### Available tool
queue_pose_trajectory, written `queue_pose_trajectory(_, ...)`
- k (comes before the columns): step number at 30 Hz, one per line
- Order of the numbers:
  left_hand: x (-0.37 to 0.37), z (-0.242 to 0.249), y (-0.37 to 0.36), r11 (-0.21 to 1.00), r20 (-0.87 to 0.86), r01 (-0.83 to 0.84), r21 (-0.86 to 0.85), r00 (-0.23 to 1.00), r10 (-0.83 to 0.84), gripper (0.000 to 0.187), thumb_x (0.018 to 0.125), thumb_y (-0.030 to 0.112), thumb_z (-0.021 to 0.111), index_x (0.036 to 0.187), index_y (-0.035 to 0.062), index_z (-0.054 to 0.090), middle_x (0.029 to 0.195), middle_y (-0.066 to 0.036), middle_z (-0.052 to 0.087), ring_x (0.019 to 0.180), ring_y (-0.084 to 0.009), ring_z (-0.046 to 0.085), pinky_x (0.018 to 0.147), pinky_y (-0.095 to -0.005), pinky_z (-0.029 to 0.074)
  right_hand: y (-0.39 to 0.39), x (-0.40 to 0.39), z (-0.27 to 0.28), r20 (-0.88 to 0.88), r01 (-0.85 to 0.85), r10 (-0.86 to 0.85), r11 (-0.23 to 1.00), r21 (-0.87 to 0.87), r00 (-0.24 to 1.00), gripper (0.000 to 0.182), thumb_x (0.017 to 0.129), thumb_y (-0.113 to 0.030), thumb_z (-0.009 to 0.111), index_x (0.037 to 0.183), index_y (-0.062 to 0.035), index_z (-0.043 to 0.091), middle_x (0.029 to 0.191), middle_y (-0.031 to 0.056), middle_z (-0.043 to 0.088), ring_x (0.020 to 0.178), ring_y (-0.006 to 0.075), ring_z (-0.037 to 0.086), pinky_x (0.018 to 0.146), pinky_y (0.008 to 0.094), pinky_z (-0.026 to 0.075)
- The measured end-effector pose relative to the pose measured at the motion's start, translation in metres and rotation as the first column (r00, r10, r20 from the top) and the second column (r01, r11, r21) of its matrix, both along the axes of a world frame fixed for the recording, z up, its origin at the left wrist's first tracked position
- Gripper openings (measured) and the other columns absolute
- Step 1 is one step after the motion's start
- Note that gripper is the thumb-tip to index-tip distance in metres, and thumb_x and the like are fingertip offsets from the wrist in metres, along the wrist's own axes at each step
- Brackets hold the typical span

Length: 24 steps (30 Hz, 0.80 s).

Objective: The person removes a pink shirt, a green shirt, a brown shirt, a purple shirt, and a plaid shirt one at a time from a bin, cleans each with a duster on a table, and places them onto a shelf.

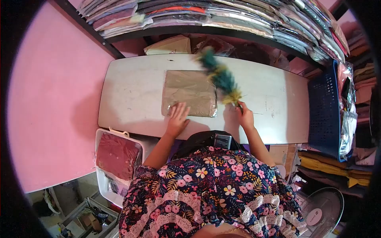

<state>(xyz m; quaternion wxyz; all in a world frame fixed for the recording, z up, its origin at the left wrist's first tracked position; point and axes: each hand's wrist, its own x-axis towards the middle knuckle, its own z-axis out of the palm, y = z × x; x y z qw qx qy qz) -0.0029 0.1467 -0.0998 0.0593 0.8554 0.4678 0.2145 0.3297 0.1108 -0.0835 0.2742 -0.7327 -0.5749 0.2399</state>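
Note:
A khaki folded garment in a clear plastic bag [190,92] lies flat on the white table [135,83]. My left hand [178,117] rests on the bag's lower left corner, fingers spread and stretched out. In my right hand [245,114] is the handle of a feather duster [220,75] with green and yellow feathers. The duster slants up to the left over the bag's right edge, its far end smeared by motion.
Bagged folded clothes [170,16] fill a dark shelf behind the table. A blue perforated basket [323,115] stands at the right end. Left of me, a white bin [104,182] holds a bagged maroon garment [119,154]. A fan [323,210] stands at lower right.

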Motion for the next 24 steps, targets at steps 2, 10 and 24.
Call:
queue_pose_trajectory(2, 0.026, 0.013, 0.012, 0.958, -0.136, 0.277, -0.077, 0.949, -0.286, 0.061, 0.077, 0.017, 0.062, 0.134, 0.0121, 0.040, 0.139, -0.010, 0.038, 0.130, -0.0273, 0.034, 0.103, -0.0427, 0.034, -0.003, 0.012, -0.039, -0.203, 0.226, -0.201, 0.968, 0.107, 0.958, 0.030, 0.089, -0.014, 0.055, 0.118, -0.0092, 0.054, 0.067, 0.0100, 0.061, 0.058, 0.0142, 0.058, 0.054, 0.0288, 0.045)
queue_pose_trajectory(10, 0.058, 0.007, 0.048, 0.927, -0.012, 0.336, -0.165, 0.939, -0.342, 0.046, 0.073, 0.010, 0.061, 0.118, 0.0100, 0.055, 0.108, -0.005, 0.058, 0.100, -0.0259, 0.056, 0.081, -0.0357, 0.049, -0.058, 0.025, -0.031, -0.455, 0.403, -0.361, 0.915, -0.005, 0.814, 0.032, 0.092, -0.015, 0.053, 0.123, -0.0124, 0.051, 0.066, 0.0007, 0.053, 0.047, 0.0043, 0.040, 0.042, 0.0195, 0.033)
queue_pose_trajectory(24, 0.054, 0.116, 0.098, 0.728, 0.696, 0.388, -0.566, -0.250, 0.674, 0.021, 0.090, 0.016, 0.050, 0.106, 0.0028, 0.052, 0.104, -0.009, 0.058, 0.092, -0.0201, 0.058, 0.081, -0.0332, 0.046, -0.072, 0.023, 0.009, -0.704, 0.510, -0.398, 0.858, -0.060, 0.587, 0.032, 0.093, -0.015, 0.050, 0.124, -0.0077, 0.047, 0.070, 0.0035, 0.055, 0.043, 0.0044, 0.039, 0.037, 0.0205, 0.030)
